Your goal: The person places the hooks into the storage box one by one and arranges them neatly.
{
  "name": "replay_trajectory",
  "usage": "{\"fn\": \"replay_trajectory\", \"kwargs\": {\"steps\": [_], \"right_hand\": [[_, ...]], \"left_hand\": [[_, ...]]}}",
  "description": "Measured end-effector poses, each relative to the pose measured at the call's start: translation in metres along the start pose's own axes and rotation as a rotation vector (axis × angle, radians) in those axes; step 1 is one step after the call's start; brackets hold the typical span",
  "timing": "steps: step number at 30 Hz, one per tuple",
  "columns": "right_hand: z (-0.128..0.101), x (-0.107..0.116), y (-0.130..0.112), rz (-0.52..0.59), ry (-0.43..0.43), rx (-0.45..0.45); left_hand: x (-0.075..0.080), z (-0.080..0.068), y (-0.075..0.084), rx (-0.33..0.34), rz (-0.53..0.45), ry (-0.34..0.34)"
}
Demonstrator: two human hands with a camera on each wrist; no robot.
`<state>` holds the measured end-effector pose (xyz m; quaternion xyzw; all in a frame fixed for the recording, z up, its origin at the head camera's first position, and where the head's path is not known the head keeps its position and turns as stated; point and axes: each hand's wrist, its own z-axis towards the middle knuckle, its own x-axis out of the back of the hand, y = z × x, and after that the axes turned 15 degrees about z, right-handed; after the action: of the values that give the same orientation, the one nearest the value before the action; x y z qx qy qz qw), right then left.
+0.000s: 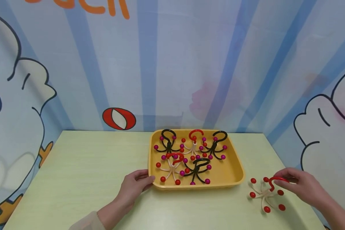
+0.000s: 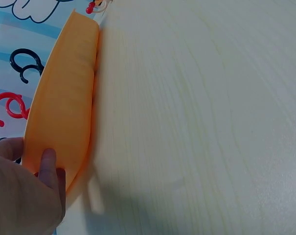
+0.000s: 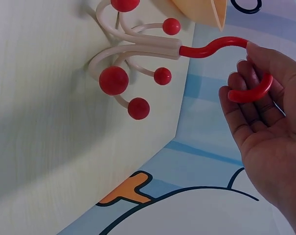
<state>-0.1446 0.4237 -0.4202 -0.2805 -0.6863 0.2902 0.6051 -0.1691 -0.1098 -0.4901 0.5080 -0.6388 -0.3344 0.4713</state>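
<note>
The left hand [image 1: 133,187] grips the near-left corner of the yellow tray [image 1: 235,166], thumb over its rim. The right hand [image 1: 300,185] pinches the red hook of a cream, red-balled hanger [image 1: 265,193] (its arms resting on the table [image 1: 74,172]), just right of the tray.

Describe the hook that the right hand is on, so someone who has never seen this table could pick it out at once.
Start at the yellow tray in the middle of the pale green table and look to its right. There the red-and-cream hook lies on the tabletop, with the right hand on its red hook end. It is the only hook outside the tray; the others all lie inside it.
</note>
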Motion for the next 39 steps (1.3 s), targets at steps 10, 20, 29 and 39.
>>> {"fn": "replay_trajectory", "kwargs": {"steps": [10, 20, 29, 39], "right_hand": [[-0.004, 0.001, 0.002, -0.013, 0.038, 0.053], [-0.002, 0.019, -0.020, -0.075, 0.099, 0.107], [0.007, 0.029, -0.058, -0.105, 0.117, 0.231], [0.024, 0.021, -0.102, -0.086, 0.040, 0.406]], "left_hand": [[-0.001, 0.000, 0.001, 0.005, 0.019, -0.002], [-0.001, -0.002, 0.001, 0.000, 0.004, -0.004], [0.000, -0.002, 0.001, -0.002, -0.001, 0.001], [-0.001, -0.002, 0.000, -0.005, 0.002, 0.003]]}}
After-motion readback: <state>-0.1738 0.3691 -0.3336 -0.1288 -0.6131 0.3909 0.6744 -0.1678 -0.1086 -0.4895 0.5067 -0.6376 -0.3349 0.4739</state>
